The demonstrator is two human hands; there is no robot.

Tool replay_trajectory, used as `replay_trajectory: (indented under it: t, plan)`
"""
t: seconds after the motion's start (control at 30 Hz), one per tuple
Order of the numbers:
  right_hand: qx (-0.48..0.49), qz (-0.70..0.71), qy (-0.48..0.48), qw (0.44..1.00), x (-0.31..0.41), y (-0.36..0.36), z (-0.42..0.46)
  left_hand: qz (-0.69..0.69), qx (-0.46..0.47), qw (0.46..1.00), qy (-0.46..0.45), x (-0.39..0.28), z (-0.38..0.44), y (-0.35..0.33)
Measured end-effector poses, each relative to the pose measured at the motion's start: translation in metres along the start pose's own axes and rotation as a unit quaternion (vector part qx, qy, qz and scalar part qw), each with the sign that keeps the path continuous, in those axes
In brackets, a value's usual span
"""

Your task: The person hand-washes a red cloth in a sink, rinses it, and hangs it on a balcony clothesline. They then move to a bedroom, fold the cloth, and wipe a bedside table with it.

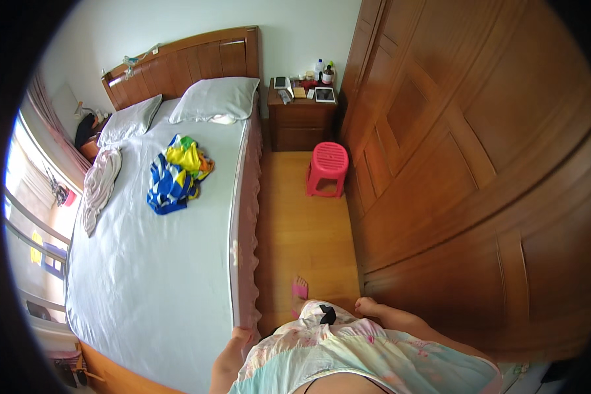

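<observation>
Low at my left side, my left hand hangs by the near edge of the bed, in front of its pink ruffled skirt; its fingers are partly hidden. My right hand is beside my dress, close to the wooden wardrobe, with the fingers curled in and nothing visible in them. Ahead on the pale, smooth bed sheet lies a crumpled heap of clothing, with a blue and white garment against a yellow and green one. A pale rumpled cloth lies along the bed's far side.
A pink plastic stool stands on the wood floor between bed and wardrobe. Behind it, a nightstand bears a tablet, bottles and small items. Two pillows lie by the headboard. My foot wears a pink slipper.
</observation>
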State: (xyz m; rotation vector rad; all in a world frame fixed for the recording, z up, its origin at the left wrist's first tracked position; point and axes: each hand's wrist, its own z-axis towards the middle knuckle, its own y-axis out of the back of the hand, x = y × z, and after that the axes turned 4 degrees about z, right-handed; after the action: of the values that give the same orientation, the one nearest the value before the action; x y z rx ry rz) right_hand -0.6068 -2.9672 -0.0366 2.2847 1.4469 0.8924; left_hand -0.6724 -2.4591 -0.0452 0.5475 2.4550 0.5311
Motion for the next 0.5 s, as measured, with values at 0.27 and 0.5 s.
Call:
replay_trajectory:
  t: [0.27,0.5]
  plan:
    - [-0.088,0.076,0.037,0.992,0.054,0.158,0.128,-0.097,-0.007,0.995,0.01,-0.122,0.129,0.055]
    - [-0.133,0.07,0.024,0.988,0.138,0.268,0.194,-0.068,0.013,0.998,-0.004,-0.245,0.216,0.095]
